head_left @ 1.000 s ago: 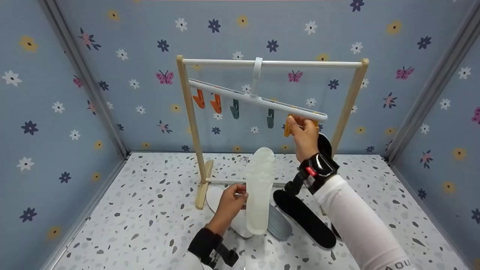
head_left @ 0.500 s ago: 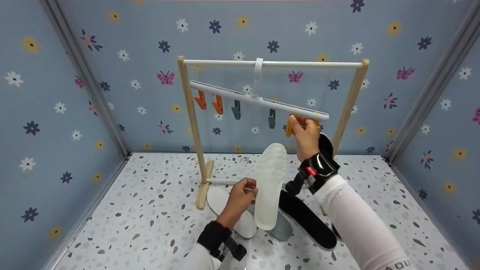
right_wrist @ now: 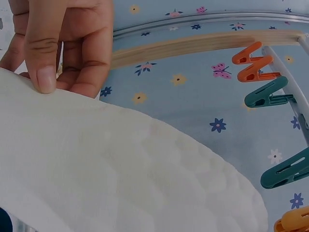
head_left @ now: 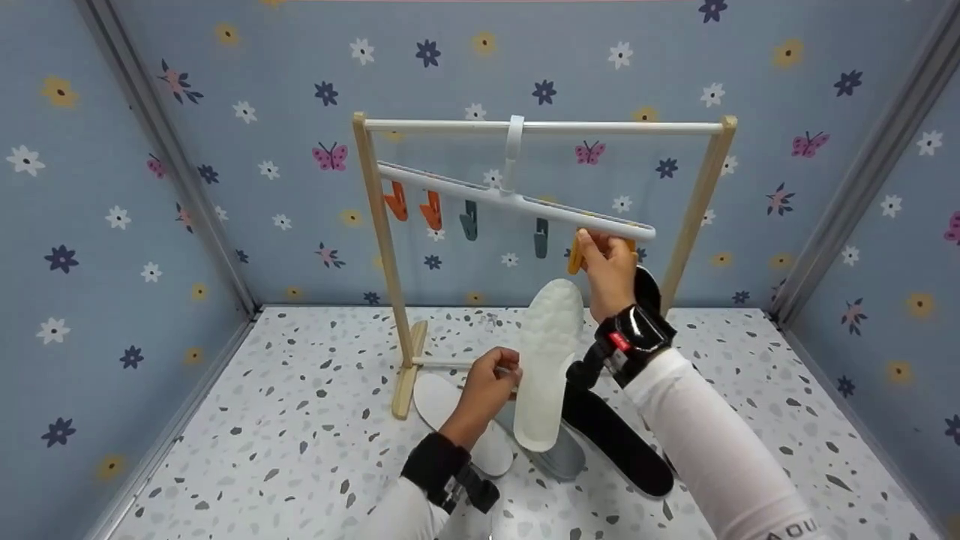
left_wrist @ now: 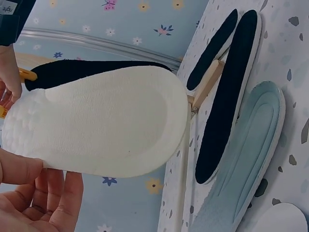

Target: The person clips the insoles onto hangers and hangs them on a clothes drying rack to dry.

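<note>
One raised right hand (head_left: 611, 276) gripping yellow clip (head_left: 575, 259), left hand (head_left: 486, 388) pinching insole (head_left: 546, 367).

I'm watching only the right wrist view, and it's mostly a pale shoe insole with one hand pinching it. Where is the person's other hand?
Observer: The head view shows it: the right hand is up under the hanger, gripping a yellow clip.

Visitor: And does that hanger sit level?

Observer: No, it slants; the end above the right hand is the lower one.

Visitor: Funny! Is there anything lying down below?

Observer: Yes, the left wrist view shows a grey-blue insole lying on the speckled surface.
</note>
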### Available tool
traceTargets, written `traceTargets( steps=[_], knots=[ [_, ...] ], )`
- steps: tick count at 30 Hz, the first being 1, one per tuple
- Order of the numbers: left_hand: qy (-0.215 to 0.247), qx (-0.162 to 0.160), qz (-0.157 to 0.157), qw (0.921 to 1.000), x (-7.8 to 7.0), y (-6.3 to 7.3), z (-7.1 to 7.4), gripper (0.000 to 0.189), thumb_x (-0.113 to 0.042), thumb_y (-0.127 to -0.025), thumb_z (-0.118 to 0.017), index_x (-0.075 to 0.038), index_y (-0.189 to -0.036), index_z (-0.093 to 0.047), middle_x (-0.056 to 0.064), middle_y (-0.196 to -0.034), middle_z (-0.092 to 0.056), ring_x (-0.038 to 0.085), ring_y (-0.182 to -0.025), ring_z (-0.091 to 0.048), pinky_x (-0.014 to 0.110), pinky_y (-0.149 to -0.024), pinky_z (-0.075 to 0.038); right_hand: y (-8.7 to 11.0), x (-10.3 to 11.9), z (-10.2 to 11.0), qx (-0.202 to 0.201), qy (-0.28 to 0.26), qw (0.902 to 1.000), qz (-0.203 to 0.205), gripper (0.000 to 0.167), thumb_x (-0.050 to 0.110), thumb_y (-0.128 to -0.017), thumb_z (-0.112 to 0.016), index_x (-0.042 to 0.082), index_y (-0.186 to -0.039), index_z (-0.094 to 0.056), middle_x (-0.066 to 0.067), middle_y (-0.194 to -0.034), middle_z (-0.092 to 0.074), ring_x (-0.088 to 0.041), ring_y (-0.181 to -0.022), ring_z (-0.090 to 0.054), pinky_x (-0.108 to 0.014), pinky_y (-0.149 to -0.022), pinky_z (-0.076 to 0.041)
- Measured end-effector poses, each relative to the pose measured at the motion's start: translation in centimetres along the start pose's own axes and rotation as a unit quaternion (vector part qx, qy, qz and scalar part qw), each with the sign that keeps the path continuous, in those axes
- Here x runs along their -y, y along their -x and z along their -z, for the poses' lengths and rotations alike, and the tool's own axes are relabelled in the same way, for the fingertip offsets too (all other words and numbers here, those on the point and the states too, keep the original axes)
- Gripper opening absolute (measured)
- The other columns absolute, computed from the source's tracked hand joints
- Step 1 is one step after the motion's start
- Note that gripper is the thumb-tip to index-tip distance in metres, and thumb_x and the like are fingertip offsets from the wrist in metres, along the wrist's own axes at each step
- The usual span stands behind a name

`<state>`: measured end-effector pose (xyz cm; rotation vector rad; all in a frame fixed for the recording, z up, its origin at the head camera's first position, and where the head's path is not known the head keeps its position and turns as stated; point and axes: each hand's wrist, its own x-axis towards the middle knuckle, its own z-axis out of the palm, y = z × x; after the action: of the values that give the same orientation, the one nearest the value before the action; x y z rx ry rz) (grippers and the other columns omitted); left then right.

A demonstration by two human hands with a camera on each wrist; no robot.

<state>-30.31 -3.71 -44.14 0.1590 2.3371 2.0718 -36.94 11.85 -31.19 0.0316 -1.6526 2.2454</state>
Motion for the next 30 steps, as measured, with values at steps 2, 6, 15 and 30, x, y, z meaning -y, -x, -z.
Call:
traceTargets(
  steps=[2,6,15,30],
  knots=[
    [0.005,0.0,0.001,1.0,-0.2,-0.1,-0.1,0.018,-0.002,-0.091,-0.053,0.0,-0.109,-0.056,0.01,-0.1,-0.056,0.015,-0.082,-0.053,0.033,-0.068,-0.053,0.0,0.0,-0.1,0.001,-0.001,1.0,0.0,0.012,0.012,-0.096,-0.054,0.001,-0.099,-0.052,-0.002,-0.088,-0.053,-0.012,-0.084,-0.05,-0.026,-0.079,-0.044],
    [0.015,0.004,0.009,0.9998,-0.5,-0.3,-0.3,0.019,-0.003,-0.091,-0.054,0.0,-0.11,-0.056,0.01,-0.1,-0.056,0.015,-0.081,-0.054,0.033,-0.068,-0.053,0.0,-0.1,-0.2,-0.002,-0.003,1.0,0.001,0.012,0.011,-0.096,-0.054,0.0,-0.099,-0.052,-0.001,-0.087,-0.053,-0.011,-0.083,-0.05,-0.025,-0.078,-0.044],
    [0.016,0.014,0.009,0.9997,-3.3,0.9,-0.2,0.019,0.002,-0.092,-0.051,0.005,-0.11,-0.055,0.015,-0.101,-0.056,0.018,-0.084,-0.055,0.042,-0.076,-0.054,-0.1,-0.2,-0.1,-0.01,-0.02,0.9997,0.006,0.009,0.01,-0.095,-0.055,0.001,-0.095,-0.052,-0.001,-0.084,-0.052,-0.011,-0.078,-0.05,-0.025,-0.072,-0.045],
    [0.022,-0.011,-0.014,0.9996,-2.3,-0.3,-1.3,0.016,0.001,-0.092,-0.054,0.002,-0.108,-0.058,0.011,-0.097,-0.057,0.015,-0.079,-0.055,0.034,-0.069,-0.055,-0.2,0.0,-0.1,-0.022,-0.015,0.9996,-0.012,0.01,0.01,-0.095,-0.056,0.0,-0.095,-0.052,-0.002,-0.087,-0.052,-0.012,-0.083,-0.05,-0.027,-0.076,-0.046]
  ],
)
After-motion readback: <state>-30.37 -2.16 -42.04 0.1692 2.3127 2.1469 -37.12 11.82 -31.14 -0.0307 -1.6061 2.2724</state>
